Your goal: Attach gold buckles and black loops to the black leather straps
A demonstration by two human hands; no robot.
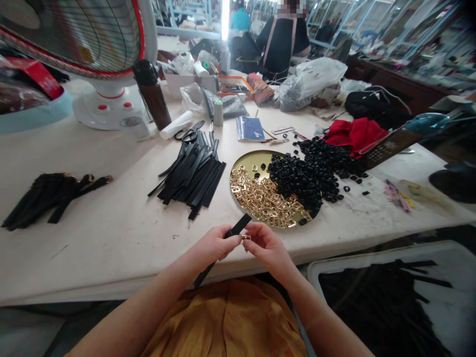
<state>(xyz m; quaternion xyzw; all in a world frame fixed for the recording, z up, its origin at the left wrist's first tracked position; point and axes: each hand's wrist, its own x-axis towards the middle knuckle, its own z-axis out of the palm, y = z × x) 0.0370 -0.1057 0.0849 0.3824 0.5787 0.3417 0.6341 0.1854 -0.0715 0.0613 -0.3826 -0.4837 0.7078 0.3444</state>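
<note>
A black strap [241, 224] is pinched in my left hand [222, 242], one end rising toward the tray and the other hanging below the table edge. My right hand [266, 243] closes its thumb and fingers on a small gold buckle [246, 237] right beside the left thumb. Just beyond both hands lies a round gold tray [248, 157] with many gold buckles [266, 198] on its left. Black loops [297, 178] heap over its right side and spill onto the table. A pile of black straps [193, 173] lies to the left of the tray.
More black straps with buckles [44, 198] lie far left. Scissors [189, 133], a thread spool [217, 113], a blue booklet [250, 129], a dark bottle [152, 96] and a fan [111, 106] stand behind. Right are red cloth [355, 135] and, lower, a white bin [316, 270] of black strips.
</note>
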